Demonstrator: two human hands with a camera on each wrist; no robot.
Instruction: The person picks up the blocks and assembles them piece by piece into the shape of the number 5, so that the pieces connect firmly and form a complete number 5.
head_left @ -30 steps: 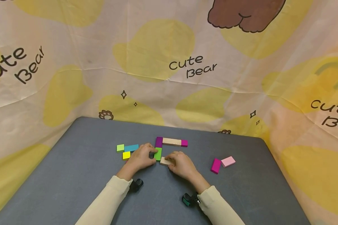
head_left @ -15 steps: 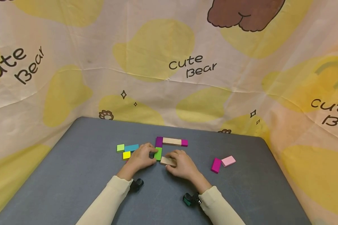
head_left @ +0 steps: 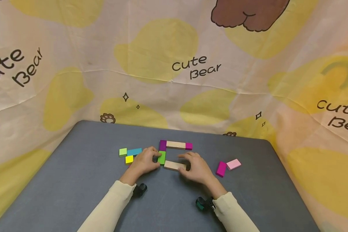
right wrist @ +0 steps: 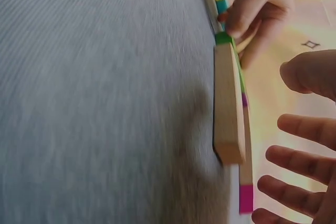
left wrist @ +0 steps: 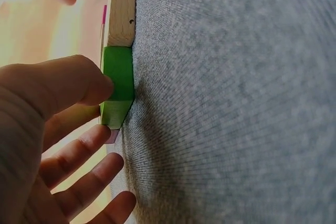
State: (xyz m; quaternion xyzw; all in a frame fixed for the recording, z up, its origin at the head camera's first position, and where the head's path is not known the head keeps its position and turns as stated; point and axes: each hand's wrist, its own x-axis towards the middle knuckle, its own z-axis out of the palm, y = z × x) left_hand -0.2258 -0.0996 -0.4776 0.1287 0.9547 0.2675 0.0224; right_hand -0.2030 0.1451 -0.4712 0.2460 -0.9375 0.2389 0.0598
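Observation:
My left hand (head_left: 145, 160) holds the green block (head_left: 161, 158) by its left side. In the left wrist view the thumb (left wrist: 97, 85) lies on that block and the other fingers spread loosely. A plain wooden block (head_left: 175, 165) lies flat, its left end against the green block's near end. Over its right end hovers my right hand (head_left: 198, 168), and the right wrist view shows those fingers spread and apart from the wood. Beyond the green block sits a purple block (head_left: 162, 145), followed rightward by a second wooden block (head_left: 175, 145) and a small magenta block (head_left: 188, 146).
Left of the left hand lie a lime block (head_left: 123, 152), a blue block (head_left: 134, 151) and a yellow block (head_left: 129, 159). A magenta block (head_left: 221, 169) and a pink block (head_left: 233, 164) rest to the right on the grey table (head_left: 104, 199). Printed cloth (head_left: 150, 64) hangs behind.
My right hand has let go of the near wooden block and shifted right, uncovering more of it. My left hand stays at the green block.

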